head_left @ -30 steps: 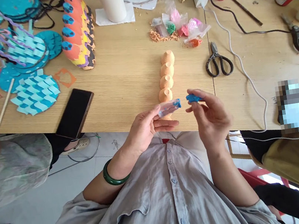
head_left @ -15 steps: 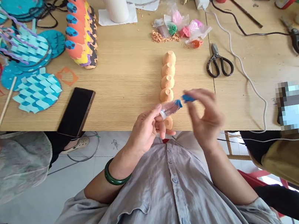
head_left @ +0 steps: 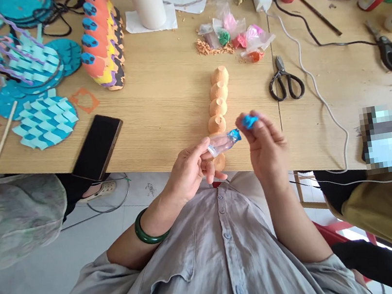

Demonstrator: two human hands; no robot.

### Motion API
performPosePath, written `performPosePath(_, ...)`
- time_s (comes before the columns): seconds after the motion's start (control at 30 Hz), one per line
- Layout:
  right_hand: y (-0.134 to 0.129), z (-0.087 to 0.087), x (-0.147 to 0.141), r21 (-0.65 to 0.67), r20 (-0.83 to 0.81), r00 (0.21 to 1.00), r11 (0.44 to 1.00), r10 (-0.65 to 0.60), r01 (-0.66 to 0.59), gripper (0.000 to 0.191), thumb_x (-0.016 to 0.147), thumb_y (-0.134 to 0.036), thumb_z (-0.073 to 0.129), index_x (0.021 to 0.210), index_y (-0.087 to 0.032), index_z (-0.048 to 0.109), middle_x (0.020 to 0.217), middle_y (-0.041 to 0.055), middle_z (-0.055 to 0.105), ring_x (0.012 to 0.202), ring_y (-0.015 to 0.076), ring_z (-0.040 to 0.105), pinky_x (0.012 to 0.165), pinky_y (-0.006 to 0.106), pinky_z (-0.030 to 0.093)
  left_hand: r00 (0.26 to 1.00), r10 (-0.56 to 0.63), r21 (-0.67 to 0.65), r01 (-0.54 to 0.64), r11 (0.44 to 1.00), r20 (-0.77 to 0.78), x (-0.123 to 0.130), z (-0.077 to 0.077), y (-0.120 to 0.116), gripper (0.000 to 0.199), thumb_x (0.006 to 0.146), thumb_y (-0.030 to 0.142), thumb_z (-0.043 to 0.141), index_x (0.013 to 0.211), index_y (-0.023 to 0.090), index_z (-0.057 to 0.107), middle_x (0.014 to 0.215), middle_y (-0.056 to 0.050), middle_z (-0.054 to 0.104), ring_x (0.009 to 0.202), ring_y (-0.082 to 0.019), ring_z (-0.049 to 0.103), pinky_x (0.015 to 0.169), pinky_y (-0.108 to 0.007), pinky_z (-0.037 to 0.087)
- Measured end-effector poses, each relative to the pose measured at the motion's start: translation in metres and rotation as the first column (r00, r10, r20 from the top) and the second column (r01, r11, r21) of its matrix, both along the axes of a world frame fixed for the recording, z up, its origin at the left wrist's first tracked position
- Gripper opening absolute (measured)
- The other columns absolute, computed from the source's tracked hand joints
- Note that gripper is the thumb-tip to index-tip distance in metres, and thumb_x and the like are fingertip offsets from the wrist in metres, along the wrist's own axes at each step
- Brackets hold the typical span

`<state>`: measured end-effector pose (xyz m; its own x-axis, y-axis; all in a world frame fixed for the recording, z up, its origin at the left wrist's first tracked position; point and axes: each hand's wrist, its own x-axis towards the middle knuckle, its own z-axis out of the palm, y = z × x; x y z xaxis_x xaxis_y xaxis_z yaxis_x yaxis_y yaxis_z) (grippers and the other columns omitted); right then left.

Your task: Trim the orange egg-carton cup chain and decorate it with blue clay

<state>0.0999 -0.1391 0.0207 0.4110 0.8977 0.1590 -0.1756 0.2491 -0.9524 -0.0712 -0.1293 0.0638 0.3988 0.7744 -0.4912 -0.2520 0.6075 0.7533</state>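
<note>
My left hand (head_left: 192, 168) pinches a small clear plastic bag (head_left: 220, 144) by its left end, with some blue clay at the bag's right end. Between the thumb and fingers of my right hand (head_left: 266, 145) is a lump of blue clay (head_left: 249, 121), apart from the bag. Beneath and beyond the bag, a row of orange rounded lumps (head_left: 218, 107) stretches away from the table's front edge; the bag and my left hand hide part of its near end.
Black-handled scissors (head_left: 285, 79) lie right of the orange row. Small bags of coloured clay (head_left: 234, 33) are beyond it. A phone (head_left: 97, 147), blue scaled discs (head_left: 47, 121) and an orange segmented model (head_left: 101, 43) occupy the left. A white cable (head_left: 315, 85) crosses the right side. People sit on both sides.
My right hand has turned, bringing the blue clay up and into clearer view, a little farther from the bag. My left hand keeps its hold on the bag.
</note>
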Motion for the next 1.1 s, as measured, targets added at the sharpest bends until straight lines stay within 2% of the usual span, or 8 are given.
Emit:
performPosePath(0.07, 0.002, 0.005, 0.005, -0.035, -0.109, 0.994, 0.999, -0.019, 0.015, 0.017, 0.095, -0.036, 0.069, 0.109, -0.030, 0.077, 0.109, -0.0012, 0.081, 0.108, 0.0185, 0.077, 0.109, 0.046, 0.058, 0.999, 0.001, -0.028, 0.001, 1.000, 0.043, -0.002, 0.000, 0.002, 0.049, 0.092, 0.053, 0.064, 0.116, 0.013, 0.078, 0.105, -0.012, 0.082, 0.034, -0.001, 0.040, 0.053, -0.028, 0.062)
performPosePath(0.2, -0.004, 0.013, 0.004, -0.117, -0.096, 0.995, 0.993, -0.035, 0.024, 0.018, 0.093, -0.037, 0.071, 0.109, -0.030, 0.077, 0.111, 0.0001, 0.081, 0.106, 0.0188, 0.077, 0.105, 0.044, 0.060, 0.982, 0.047, -0.160, -0.018, 0.987, 0.182, -0.004, 0.001, 0.008, 0.039, 0.104, 0.038, 0.049, 0.121, 0.014, 0.075, 0.126, -0.012, 0.077, 0.033, 0.002, 0.032, 0.050, -0.025, 0.062)
performPosePath(0.4, -0.015, 0.008, -0.011, -0.120, -0.037, 0.997, 0.990, 0.066, -0.070, 0.034, 0.087, -0.032, 0.079, 0.121, -0.032, 0.072, 0.121, 0.0009, 0.077, 0.112, 0.0187, 0.074, 0.099, 0.038, 0.062, 0.957, 0.073, -0.328, 0.024, 0.944, 0.279, -0.002, 0.003, 0.014, 0.046, 0.109, 0.036, 0.035, 0.116, 0.016, 0.076, 0.122, -0.010, 0.078, 0.031, 0.004, 0.022, 0.049, -0.016, 0.058)
performPosePath(0.5, -0.013, 0.007, -0.011, -0.129, -0.007, 0.999, 0.991, 0.034, -0.034, 0.035, 0.086, -0.034, 0.080, 0.120, -0.031, 0.071, 0.114, 0.0006, 0.077, 0.109, 0.0174, 0.073, 0.095, 0.034, 0.063, 0.963, 0.017, -0.185, 0.035, 0.982, 0.270, -0.001, 0.001, 0.010, 0.035, 0.101, 0.040, 0.054, 0.121, 0.020, 0.076, 0.126, -0.008, 0.077, 0.035, 0.004, 0.026, 0.056, -0.018, 0.061)
performPosePath(0.6, -0.010, 0.005, -0.008, -0.156, -0.024, 0.999, 0.987, -0.037, 0.033, 0.036, 0.084, -0.041, 0.081, 0.117, -0.030, 0.072, 0.107, 0.0000, 0.075, 0.100, 0.0154, 0.073, 0.092, 0.032, 0.063, 0.983, -0.058, 0.019, 0.056, 0.998, 0.177, -0.001, -0.004, 0.004, 0.042, 0.089, 0.035, 0.072, 0.129, 0.024, 0.073, 0.129, -0.006, 0.075, 0.040, 0.003, 0.032, 0.063, -0.023, 0.065)
performPosePath(0.8, -0.011, 0.002, -0.009, -0.201, 0.010, 0.999, 0.978, -0.046, 0.047, 0.038, 0.083, -0.043, 0.081, 0.117, -0.029, 0.072, 0.105, -0.0001, 0.073, 0.099, 0.0145, 0.071, 0.092, 0.031, 0.063, 0.998, 0.014, 0.271, 0.003, 0.963, -0.060, 0.002, -0.018, -0.005, 0.042, 0.083, 0.038, 0.081, 0.121, 0.022, 0.078, 0.108, -0.005, 0.079, 0.056, -0.005, 0.059, 0.070, -0.026, 0.063)
performPosePath(0.93, -0.012, 0.001, -0.012, -0.208, 0.015, 0.999, 0.977, -0.038, 0.040, 0.035, 0.084, -0.040, 0.080, 0.116, -0.028, 0.072, 0.103, -0.0011, 0.073, 0.096, 0.0133, 0.071, 0.088, 0.029, 0.062, 0.996, 0.067, 0.236, -0.050, 0.970, -0.066, 0.005, -0.020, -0.005, 0.031, 0.087, 0.048, 0.076, 0.101, 0.020, 0.082, 0.062, 0.003, 0.069, 0.047, -0.008, 0.060, 0.067, -0.029, 0.064)
performPosePath(1.1, -0.009, -0.001, -0.012, -0.201, 0.055, 0.998, 0.979, -0.032, 0.042, 0.031, 0.090, -0.043, 0.073, 0.116, -0.026, 0.072, 0.108, 0.0021, 0.074, 0.098, 0.0151, 0.073, 0.089, 0.031, 0.063, 0.995, 0.099, 0.177, -0.095, 0.980, -0.014, 0.007, -0.018, -0.004, 0.031, 0.087, 0.049, 0.075, 0.096, 0.020, 0.081, 0.056, 0.004, 0.067, 0.045, -0.010, 0.062, 0.065, -0.029, 0.065)
